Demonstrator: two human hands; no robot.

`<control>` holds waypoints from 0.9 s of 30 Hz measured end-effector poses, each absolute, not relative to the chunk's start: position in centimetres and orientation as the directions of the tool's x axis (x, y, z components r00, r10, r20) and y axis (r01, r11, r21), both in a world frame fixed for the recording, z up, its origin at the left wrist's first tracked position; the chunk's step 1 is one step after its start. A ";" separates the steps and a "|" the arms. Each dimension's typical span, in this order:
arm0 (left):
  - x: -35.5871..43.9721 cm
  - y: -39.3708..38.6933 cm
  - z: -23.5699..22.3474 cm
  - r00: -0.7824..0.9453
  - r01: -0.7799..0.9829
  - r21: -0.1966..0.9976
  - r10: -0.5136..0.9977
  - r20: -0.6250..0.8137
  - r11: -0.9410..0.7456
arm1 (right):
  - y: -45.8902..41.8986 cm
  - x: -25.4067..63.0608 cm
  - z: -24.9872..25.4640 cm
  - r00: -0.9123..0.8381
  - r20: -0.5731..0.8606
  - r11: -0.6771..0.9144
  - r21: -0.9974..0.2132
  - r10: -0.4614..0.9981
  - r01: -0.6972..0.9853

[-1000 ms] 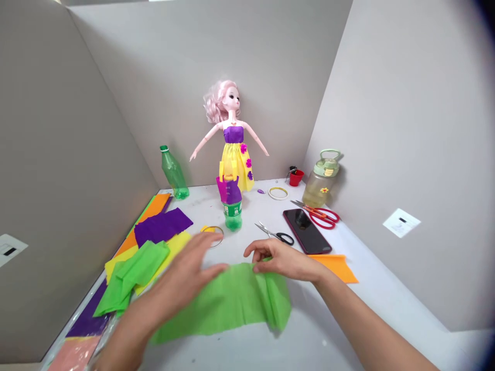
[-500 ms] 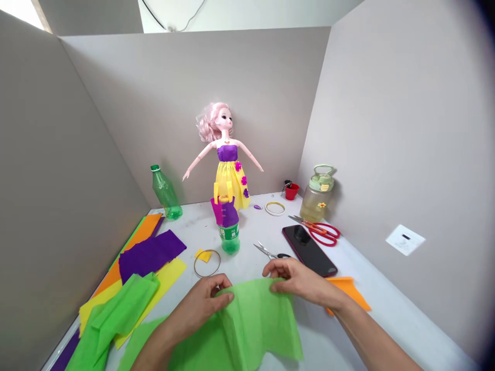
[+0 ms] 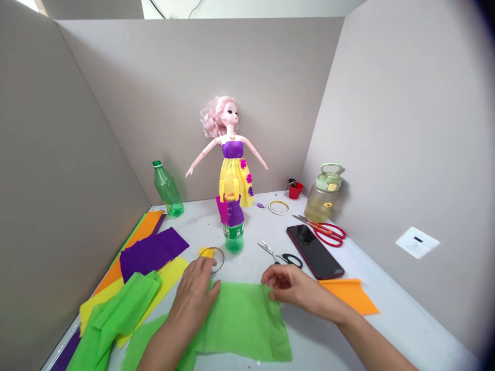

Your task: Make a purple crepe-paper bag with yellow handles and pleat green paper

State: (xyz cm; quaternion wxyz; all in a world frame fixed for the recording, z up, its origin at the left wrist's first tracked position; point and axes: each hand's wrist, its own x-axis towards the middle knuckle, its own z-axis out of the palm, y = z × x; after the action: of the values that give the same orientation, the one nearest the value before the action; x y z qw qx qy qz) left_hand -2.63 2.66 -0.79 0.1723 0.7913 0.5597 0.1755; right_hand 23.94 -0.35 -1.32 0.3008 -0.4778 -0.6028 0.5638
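Note:
A thin light-green cloth (image 3: 243,322) lies spread in front of me on the white table. My left hand (image 3: 195,288) rests palm down over its upper left part, fingers stretched toward a thin metal ring (image 3: 222,263). At the upper right corner, my right hand (image 3: 288,283) pinches the cloth's edge between thumb and fingers. Small black-handled scissors (image 3: 279,255) lie just beyond the right hand. A doll (image 3: 232,149) in a purple and yellow dress stands at the back, behind a green bottle piece (image 3: 234,239) wrapped in purple and magenta cloth.
Green cloth (image 3: 127,304), purple cloth (image 3: 154,251) and yellow cloth (image 3: 172,275) are piled at left. A green bottle (image 3: 168,190) stands behind. On the right are a phone (image 3: 315,252), red-handled scissors (image 3: 328,234), a water jug (image 3: 324,198) and orange cloth (image 3: 350,294).
The green cloth, lifted and creased before, now lies flatter. My left hand has let go of its edge, opened and moved left. My right hand stays at the corner.

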 end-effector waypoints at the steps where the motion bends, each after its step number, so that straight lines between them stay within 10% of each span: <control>1: -1.9 2.3 -0.8 0.342 0.745 0.559 0.928 0.148 -0.364 | -0.6 23.4 -1.1 -0.368 -0.166 -0.083 -0.969 0.915 0.231; 5: 0.8 0.6 -1.0 0.489 0.416 0.839 0.864 0.118 -0.350 | -1.9 21.8 0.6 -0.397 -0.120 0.000 -0.957 0.910 0.291; 10: 2.3 -0.1 -1.4 0.602 0.218 0.906 0.781 0.168 -0.363 | -3.0 21.5 2.7 -0.489 -0.107 0.045 -0.956 0.866 0.289; 27: 2.3 -0.1 -1.1 0.408 0.230 0.943 0.904 0.129 -0.239 | -1.2 22.3 0.2 -0.317 -0.175 -0.109 -0.971 0.932 0.214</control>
State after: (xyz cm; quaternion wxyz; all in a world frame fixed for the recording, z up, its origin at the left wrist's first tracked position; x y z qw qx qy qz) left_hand 2.29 -0.06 -1.13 0.4647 0.6985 0.4058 0.3625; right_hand 22.27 -1.20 0.19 0.3197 -0.4893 -0.5858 0.5613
